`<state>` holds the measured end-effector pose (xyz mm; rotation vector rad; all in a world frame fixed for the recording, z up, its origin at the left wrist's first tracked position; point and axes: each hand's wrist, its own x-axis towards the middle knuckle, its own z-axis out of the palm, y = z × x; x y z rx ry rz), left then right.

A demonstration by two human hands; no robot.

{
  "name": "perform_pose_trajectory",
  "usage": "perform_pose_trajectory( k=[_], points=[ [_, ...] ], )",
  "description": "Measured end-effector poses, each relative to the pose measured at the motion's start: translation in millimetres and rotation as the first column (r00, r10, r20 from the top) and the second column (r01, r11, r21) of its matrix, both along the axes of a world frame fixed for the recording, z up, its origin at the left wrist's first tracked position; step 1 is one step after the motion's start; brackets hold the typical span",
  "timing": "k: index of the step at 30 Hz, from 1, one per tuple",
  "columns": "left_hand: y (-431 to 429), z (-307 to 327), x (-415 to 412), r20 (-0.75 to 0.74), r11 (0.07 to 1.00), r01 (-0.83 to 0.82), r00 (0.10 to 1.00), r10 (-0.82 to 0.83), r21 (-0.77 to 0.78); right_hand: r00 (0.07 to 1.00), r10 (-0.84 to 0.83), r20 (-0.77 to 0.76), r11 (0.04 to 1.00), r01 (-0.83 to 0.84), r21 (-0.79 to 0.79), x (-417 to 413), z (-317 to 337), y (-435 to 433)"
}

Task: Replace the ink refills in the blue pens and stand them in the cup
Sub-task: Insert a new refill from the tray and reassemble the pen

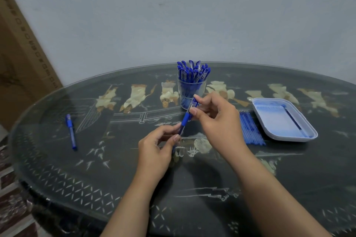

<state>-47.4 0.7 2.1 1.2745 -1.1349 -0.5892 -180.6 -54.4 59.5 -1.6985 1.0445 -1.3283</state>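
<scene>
I hold one blue pen (185,120) slanted above the table's middle. My left hand (160,148) pinches its lower barrel, and my right hand (215,119) grips its upper end near the clear cap. Behind it a clear plastic cup (190,92) stands full of several capped blue pens. Another blue pen (70,131) lies alone on the left of the table. A row of blue ink refills (250,128) lies to the right of my right hand, partly hidden by it.
A white tray (269,105) stained with blue ink sits at the right with one dark refill (292,120) in it. The oval glass-topped table (96,159) has a dark patterned surface. A cardboard box (21,53) leans on the wall at the left.
</scene>
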Motion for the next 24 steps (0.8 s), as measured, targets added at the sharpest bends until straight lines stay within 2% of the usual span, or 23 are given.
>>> perform_pose_trajectory(
  k=[7,12,14,16,18,19,21,24],
  points=[
    [-2,-3,2,0.011,1.0,0.014,1.0,-0.014,0.004,1.0,-0.023,-0.003,1.0,0.023,0.007,1,-4,4],
    [-4,6,4,0.046,1.0,0.01,0.999,-0.011,0.013,0.98,-0.073,0.186,0.996,0.064,0.056,-8,11,2],
    [-3,8,15,0.148,0.997,-0.04,0.989,0.03,0.066,0.949,-0.169,0.267,0.985,0.168,0.027,-18,26,-10],
    [-3,4,32,0.395,0.975,-0.169,0.913,0.099,0.147,0.916,-0.266,0.3,0.956,0.292,-0.043,-27,42,-25],
    [0,-4,46,0.631,0.928,-0.305,0.768,0.105,0.216,0.897,-0.326,0.3,0.922,0.371,-0.108,-31,55,-37],
    [1,-7,50,0.704,0.901,-0.352,0.706,0.078,0.254,0.892,-0.341,0.296,0.91,0.392,-0.133,-32,59,-42],
    [2,-12,52,0.768,0.859,-0.394,0.64,0.002,0.326,0.892,-0.351,0.284,0.897,0.407,-0.172,-29,64,-51],
    [2,-13,50,0.785,0.861,-0.394,0.619,-0.011,0.322,0.902,-0.351,0.251,0.889,0.406,-0.213,-23,67,-62]
  ],
)
